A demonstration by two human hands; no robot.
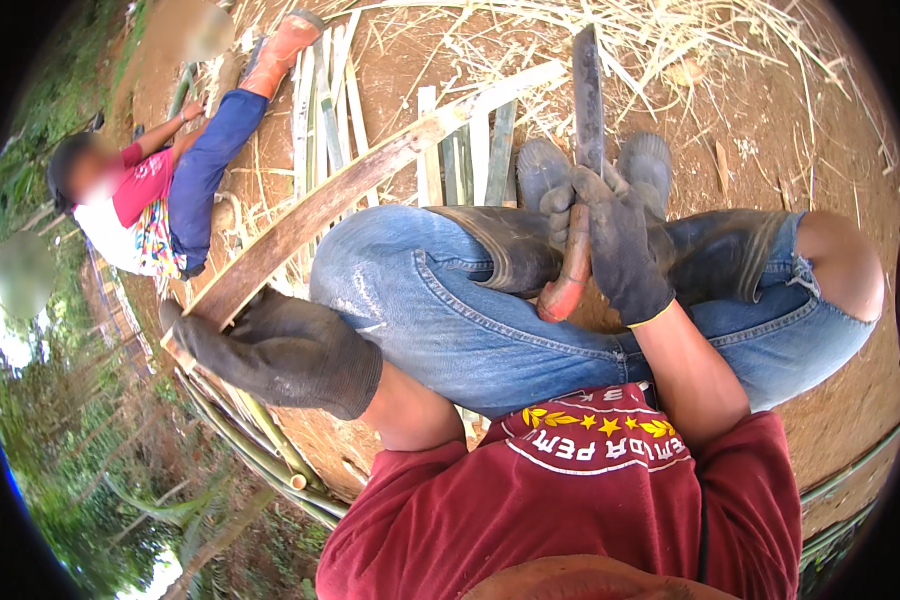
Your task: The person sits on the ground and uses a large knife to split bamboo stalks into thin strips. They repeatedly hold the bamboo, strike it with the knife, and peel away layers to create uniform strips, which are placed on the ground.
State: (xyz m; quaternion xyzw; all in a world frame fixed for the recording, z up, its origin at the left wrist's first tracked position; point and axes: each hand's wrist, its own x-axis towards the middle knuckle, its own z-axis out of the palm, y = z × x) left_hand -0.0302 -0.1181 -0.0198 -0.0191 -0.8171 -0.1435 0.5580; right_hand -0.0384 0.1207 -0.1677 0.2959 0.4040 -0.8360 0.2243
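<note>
My left hand point(270, 350), in a dark glove, grips the near end of a long split bamboo slat point(370, 175) that runs diagonally up to the right. My right hand point(615, 245), also in a dark glove, is closed around the reddish wooden handle point(568, 285) of a big knife, whose dark blade point(588, 95) points away from me between my rubber boots point(545, 170). I am crouching in blue jeans and a dark red shirt.
Several cut bamboo strips point(320, 100) lie on the brown earth, with dry straw point(670, 40) scattered at the back. Another person point(170, 190) in blue trousers and an orange boot sits at the left. Green bamboo poles point(260, 450) lie beneath my left arm.
</note>
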